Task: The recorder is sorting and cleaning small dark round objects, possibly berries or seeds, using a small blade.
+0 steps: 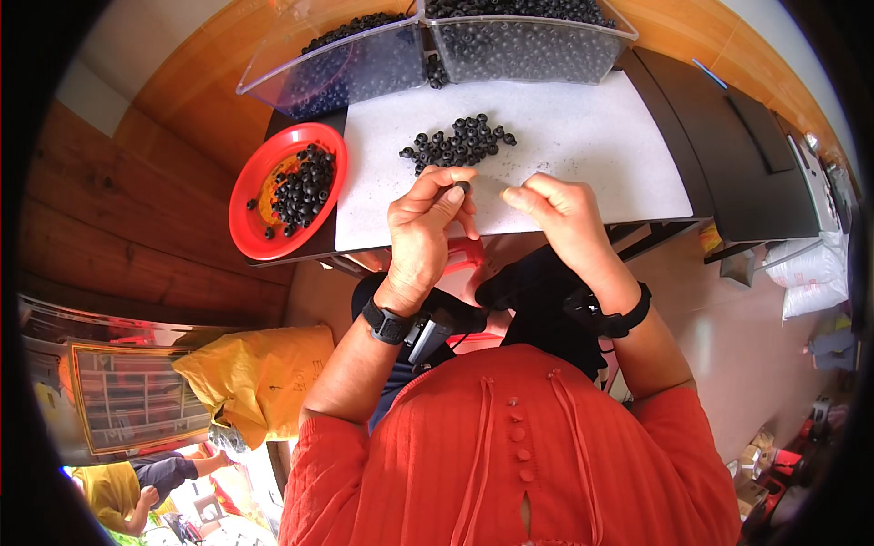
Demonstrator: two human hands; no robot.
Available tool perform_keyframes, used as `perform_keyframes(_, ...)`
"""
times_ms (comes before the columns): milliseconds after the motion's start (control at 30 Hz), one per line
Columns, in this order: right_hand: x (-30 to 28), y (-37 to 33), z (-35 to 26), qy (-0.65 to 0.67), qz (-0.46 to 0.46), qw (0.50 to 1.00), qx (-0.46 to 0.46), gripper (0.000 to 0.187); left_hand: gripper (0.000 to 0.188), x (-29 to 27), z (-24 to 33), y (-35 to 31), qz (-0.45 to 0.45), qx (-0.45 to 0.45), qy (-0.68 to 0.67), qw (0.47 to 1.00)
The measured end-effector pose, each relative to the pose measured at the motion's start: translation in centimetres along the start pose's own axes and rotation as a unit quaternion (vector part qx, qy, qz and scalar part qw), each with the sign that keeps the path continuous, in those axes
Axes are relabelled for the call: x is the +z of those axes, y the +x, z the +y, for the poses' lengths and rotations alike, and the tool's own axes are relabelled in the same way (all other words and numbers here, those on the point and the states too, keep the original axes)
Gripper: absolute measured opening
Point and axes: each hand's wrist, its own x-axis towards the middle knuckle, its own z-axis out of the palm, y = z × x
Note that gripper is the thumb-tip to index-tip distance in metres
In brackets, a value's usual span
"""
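My left hand [421, 227] is raised over the near edge of the white work surface, thumb and forefinger pinching a small black round part [462, 186]. To its right, my right hand [566, 207] is closed, the thumb pressed against the curled forefinger. Whatever that pinch holds is too small to make out. Just beyond my left hand lies a loose pile of small black round parts [460, 143], some showing a hole. A red plate [240, 218] at the left carries more of these black parts.
Two clear plastic bins [528, 56] full of black parts stand at the back of the table. On the right is a dark cabinet top [728, 136]. A yellow bag [259, 373] sits at the lower left, and another person [114, 491] is visible behind it.
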Motion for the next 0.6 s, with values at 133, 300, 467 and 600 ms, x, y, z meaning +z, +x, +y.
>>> perform_keyframes(133,-0.2,0.2,0.2,0.127,0.007,0.99,0.065,0.039,0.024,-0.1,-0.1,0.1,-0.005,0.025,0.01,1.0)
perform_keyframes(300,0.5,0.1,-0.4,0.147,-0.009,0.987,0.065,0.035,0.023,-0.8,-0.2,-0.5,0.006,0.038,0.008,0.999)
perform_keyframes(467,-0.9,-0.3,0.5,0.232,0.004,0.966,0.111,0.03,0.024,-1.2,4.0,-0.7,0.052,0.11,0.141,0.983)
perform_keyframes(600,-1.4,-0.3,0.2,0.252,-0.003,0.961,0.113,0.031,0.025,-8.0,7.7,0.5,0.153,0.224,0.426,0.863)
